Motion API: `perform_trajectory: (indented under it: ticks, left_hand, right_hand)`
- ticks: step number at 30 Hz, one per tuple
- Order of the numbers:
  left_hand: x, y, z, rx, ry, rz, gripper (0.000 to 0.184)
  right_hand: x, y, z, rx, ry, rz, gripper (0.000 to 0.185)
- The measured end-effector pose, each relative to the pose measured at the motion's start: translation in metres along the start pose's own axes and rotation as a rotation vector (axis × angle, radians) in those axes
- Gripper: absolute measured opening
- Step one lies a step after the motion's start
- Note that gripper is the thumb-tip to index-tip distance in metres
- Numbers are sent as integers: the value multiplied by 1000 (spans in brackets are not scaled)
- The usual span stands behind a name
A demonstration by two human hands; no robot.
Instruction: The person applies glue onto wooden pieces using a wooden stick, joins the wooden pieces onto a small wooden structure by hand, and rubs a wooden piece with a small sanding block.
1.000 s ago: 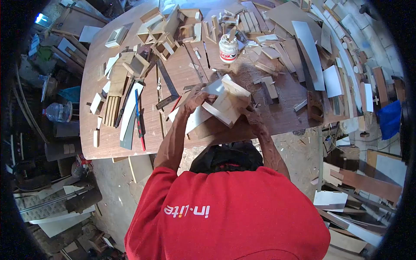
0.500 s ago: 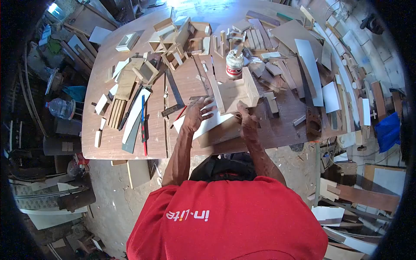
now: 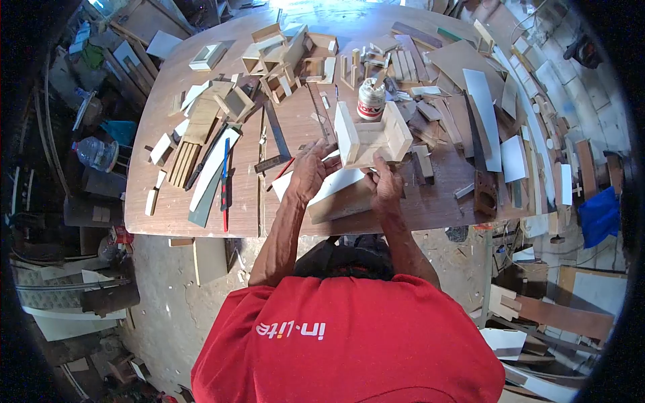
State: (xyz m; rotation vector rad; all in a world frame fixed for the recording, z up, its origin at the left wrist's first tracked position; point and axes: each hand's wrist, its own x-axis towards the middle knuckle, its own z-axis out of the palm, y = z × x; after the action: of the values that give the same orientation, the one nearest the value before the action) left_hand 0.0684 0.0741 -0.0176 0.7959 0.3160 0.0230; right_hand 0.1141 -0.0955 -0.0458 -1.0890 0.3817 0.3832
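Observation:
A small open-sided wooden box (image 3: 368, 154), with upright walls left and right, stands tilted in front of me near the table's front. My right hand (image 3: 385, 183) grips its front edge, thumb on top and fingers bent beneath. On the other side, my left hand (image 3: 310, 173) reaches to the box's lower left corner; its fingertips are partly hidden behind the wall. Below both hands lies a white-faced board (image 3: 334, 185) with a brown side. Just beyond the box is a labelled jar (image 3: 371, 101) with something standing in its mouth.
The table (image 3: 245, 201) carries a metal square (image 3: 275, 138), a red pencil (image 3: 285, 168), a blue-and-red hacksaw blade or strip (image 3: 225, 181), and stacked wood strips (image 3: 183, 161). Small wooden assemblies (image 3: 279, 60) stand at the back. Offcuts and long boards (image 3: 482, 121) crowd the right.
My left hand has moved from spread fingers above the white board to the box's left side. The box is slightly raised at the front. My view has shifted a little.

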Motion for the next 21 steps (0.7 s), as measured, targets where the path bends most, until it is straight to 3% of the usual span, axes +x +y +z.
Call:
perform_trajectory:
  ticks: [8, 10, 13, 17, 19, 21]
  left_hand:
    - [2, -3, -4, -15, 3, 14, 40]
    - [-1, -1, -1, 55, 22, 4, 36]
    - [1, -5, -1, 7, -20, 63, 32]
    - [-2, 0, 12, -25, -7, 92, 33]
    - [-5, 4, 17, 1, -22, 109, 34]
    - [0, 0, 9, 15, -45, 104, 37]
  right_hand:
    - [-2, 1, -12, 41, -8, 45, 29]
    - [8, 7, -34, 80, -381, 57, 27]
    - [-7, 4, -29, 136, -275, 44, 18]
    - [-13, 5, -37, 136, -328, 44, 19]
    - [-10, 12, -41, -162, -343, -266, 23]
    - [-10, 8, -43, -7, -361, -136, 22]
